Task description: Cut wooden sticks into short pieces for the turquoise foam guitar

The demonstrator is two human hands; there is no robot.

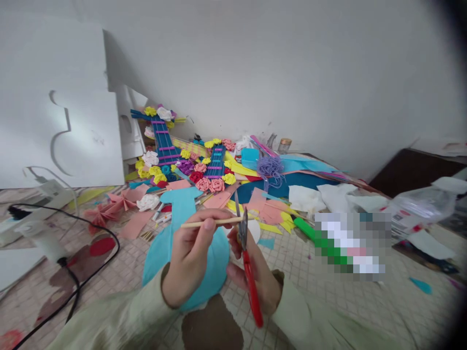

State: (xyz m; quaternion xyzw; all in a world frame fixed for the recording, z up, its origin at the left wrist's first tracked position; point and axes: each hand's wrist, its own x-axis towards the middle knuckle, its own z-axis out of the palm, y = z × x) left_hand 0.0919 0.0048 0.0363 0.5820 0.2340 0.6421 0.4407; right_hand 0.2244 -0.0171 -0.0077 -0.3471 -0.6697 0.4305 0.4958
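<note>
My left hand (193, 248) is closed, pinching a thin wooden stick (197, 224) that lies almost level. In my right hand (260, 279) is a pair of red-handled scissors (251, 287), pointing up and away from me. Their metal jaws stand around the stick near its right end; whether they touch it is hard to see. Below and behind both hands lies a turquoise paper-covered guitar shape (184, 209), partly hidden by the left hand and sleeve.
Behind are decorated guitar shapes (164, 141) with paper flowers, and purple yarn (270, 167). Pink paper scraps (136, 224) litter the table. At left are a glue gun (45, 243) and its black cable (117, 243). A green object (304, 227), partly blurred, lies right. White boards (83, 141) lean on the wall.
</note>
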